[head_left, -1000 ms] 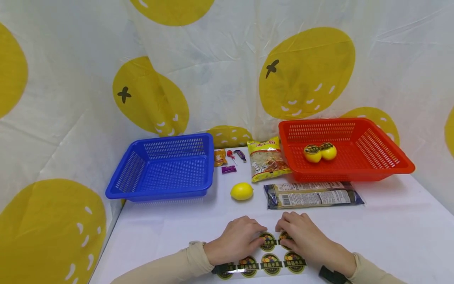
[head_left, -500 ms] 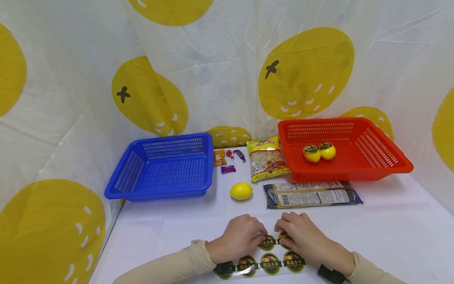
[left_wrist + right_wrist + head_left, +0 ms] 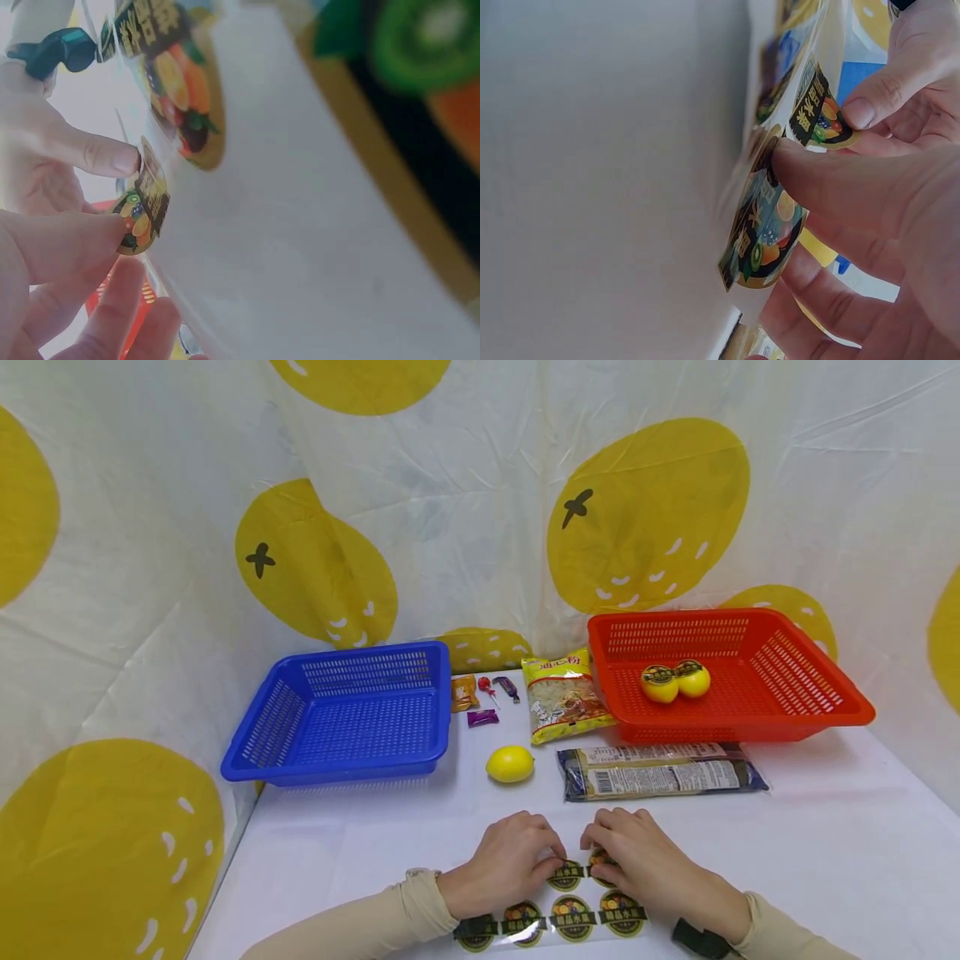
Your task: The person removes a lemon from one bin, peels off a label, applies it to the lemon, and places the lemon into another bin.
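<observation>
Sticker sheet [image 3: 558, 914] lies flat at the near edge of the white surface [image 3: 825, 852], right in front of me, round fruit labels in two rows. My left hand [image 3: 502, 864] sits on the sheet's left part, knuckles up, fingers curled, thumb and forefinger pinching the edge of one sticker [image 3: 142, 202] that's partly lifted off the backing in the left wrist view. My right hand [image 3: 645, 860] mirrors it on the right part of the sheet, fingers curled down, thumb pressing on a sticker [image 3: 769, 225] and holding the sheet; right wrist view shows that label bent up off the surface. The two hands' fingertips are nearly touching over the top row. Both wrists low, forearms coming in from the near edge, sleeves down to the wrists.

Outward: lemon [image 3: 510, 764] just beyond my hands, free all round. Long dark packet [image 3: 660, 772] to its right, lying along the front of the red basket [image 3: 825, 710], which holds two stickered lemons [image 3: 675, 681]. Yellow snack bag [image 3: 566, 697] leans by the red basket's left side. Small candies [image 3: 483, 697] between that bag and the blue basket [image 3: 300, 760] at left. Open surface on my right side and between hands and lemon; surface's left edge drops off by the blue basket
</observation>
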A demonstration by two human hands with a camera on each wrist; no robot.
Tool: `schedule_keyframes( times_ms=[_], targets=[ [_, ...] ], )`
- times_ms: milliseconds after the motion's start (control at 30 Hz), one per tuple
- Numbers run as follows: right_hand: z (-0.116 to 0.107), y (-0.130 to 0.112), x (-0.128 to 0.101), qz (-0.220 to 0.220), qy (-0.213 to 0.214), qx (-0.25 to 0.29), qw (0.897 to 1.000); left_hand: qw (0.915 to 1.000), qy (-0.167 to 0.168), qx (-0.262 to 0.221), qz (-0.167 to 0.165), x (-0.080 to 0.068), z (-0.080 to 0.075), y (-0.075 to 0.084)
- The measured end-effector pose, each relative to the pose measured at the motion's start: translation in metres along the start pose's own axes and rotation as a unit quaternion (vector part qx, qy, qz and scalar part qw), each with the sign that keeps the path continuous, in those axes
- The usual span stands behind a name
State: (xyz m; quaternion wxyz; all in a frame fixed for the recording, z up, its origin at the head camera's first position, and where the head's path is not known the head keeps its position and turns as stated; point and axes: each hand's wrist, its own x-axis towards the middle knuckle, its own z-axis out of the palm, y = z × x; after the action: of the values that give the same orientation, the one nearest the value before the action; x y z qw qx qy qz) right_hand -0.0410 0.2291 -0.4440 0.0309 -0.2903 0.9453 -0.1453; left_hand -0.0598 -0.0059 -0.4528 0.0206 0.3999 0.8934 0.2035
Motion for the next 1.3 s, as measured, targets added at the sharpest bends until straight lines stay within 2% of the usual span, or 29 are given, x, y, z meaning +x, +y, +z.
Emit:
schedule_keyframes(
  times_ms=[200,467,800,1067,1300],
  targets=[
    [0.000,0.001,-0.001,0.001,0.000,0.010,1.000,0.9995,-0.017,-0.023,-0.015,-0.004,-0.004,0.005],
    [0.000,0.003,-0.002,-0.007,0.008,0.009,1.000,0.9990,-0.010,-0.035,-0.027,-0.010,-0.014,0.011],
    [-0.001,0.003,-0.001,0.005,-0.011,0.021,1.000,0.9982,0.005,-0.045,-0.040,-0.014,-0.018,0.009],
    [-0.002,0.004,-0.002,0.001,-0.014,0.020,1.000,0.9943,0.009,-0.070,-0.080,-0.016,-0.021,0.005],
    [-0.009,0.003,0.000,0.000,-0.014,0.030,0.999,0.9942,0.023,-0.065,-0.082,-0.019,-0.022,0.003]
  ],
)
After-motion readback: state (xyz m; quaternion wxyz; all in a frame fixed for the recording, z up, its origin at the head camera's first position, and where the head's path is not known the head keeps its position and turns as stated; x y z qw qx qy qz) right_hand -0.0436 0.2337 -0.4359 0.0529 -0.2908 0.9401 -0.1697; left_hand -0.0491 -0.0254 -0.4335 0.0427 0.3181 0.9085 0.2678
